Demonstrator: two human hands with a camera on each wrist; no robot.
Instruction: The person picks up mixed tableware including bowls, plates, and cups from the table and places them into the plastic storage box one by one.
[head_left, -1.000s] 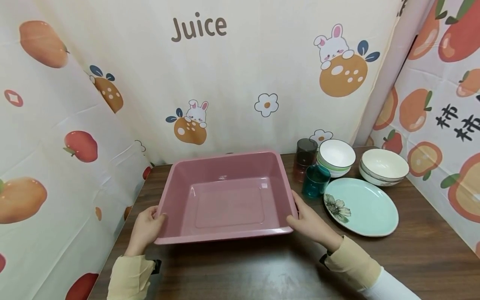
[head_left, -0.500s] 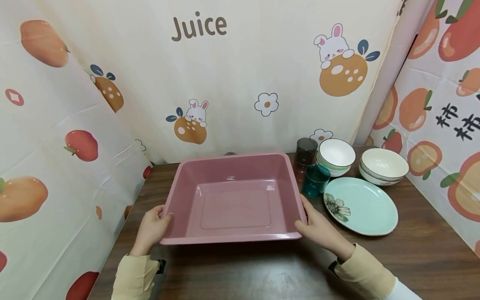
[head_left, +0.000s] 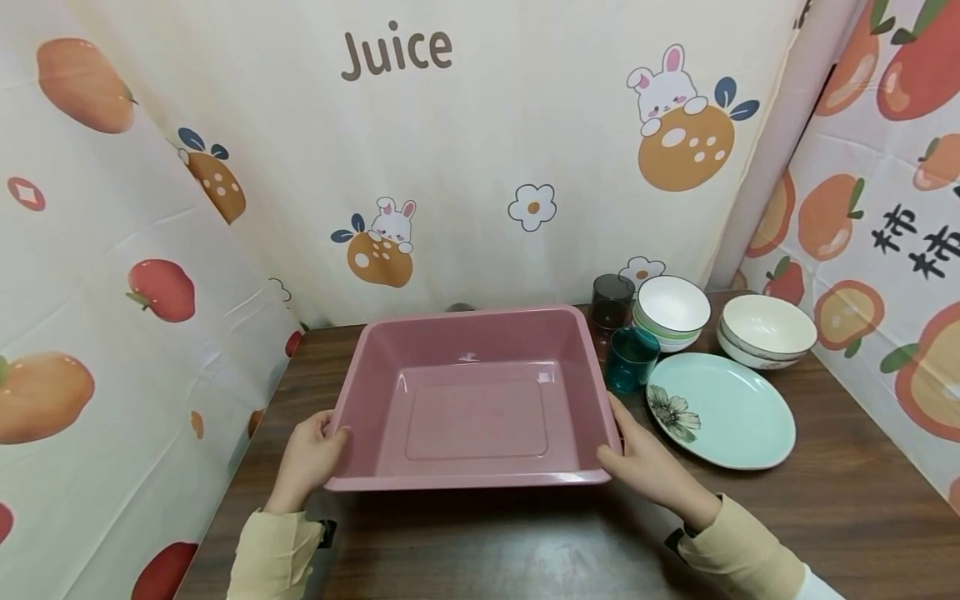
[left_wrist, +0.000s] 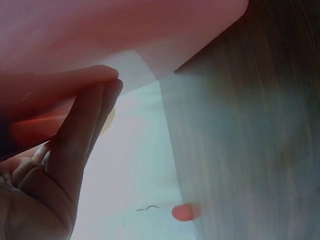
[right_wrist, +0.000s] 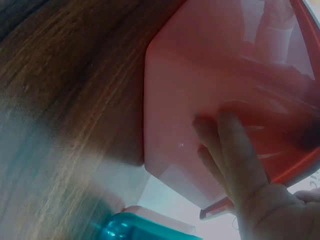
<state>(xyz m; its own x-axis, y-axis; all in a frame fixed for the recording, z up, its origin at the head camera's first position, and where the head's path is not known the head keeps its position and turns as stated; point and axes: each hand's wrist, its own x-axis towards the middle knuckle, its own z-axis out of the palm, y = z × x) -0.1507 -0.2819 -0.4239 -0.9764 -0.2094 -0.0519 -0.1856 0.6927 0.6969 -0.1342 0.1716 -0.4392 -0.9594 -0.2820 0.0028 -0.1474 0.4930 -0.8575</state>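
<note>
While the left hand (head_left: 310, 452) and right hand (head_left: 651, 463) grip side rims of the pink tub (head_left: 478, 421), on or just above the wooden table (head_left: 480, 550), positioning seems the step; the next move likely calls for even handling, clear of the teal cup (head_left: 632, 362) at right

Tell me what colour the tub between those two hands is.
The tub is a plain dusty pink; the head view shows it best.
</note>
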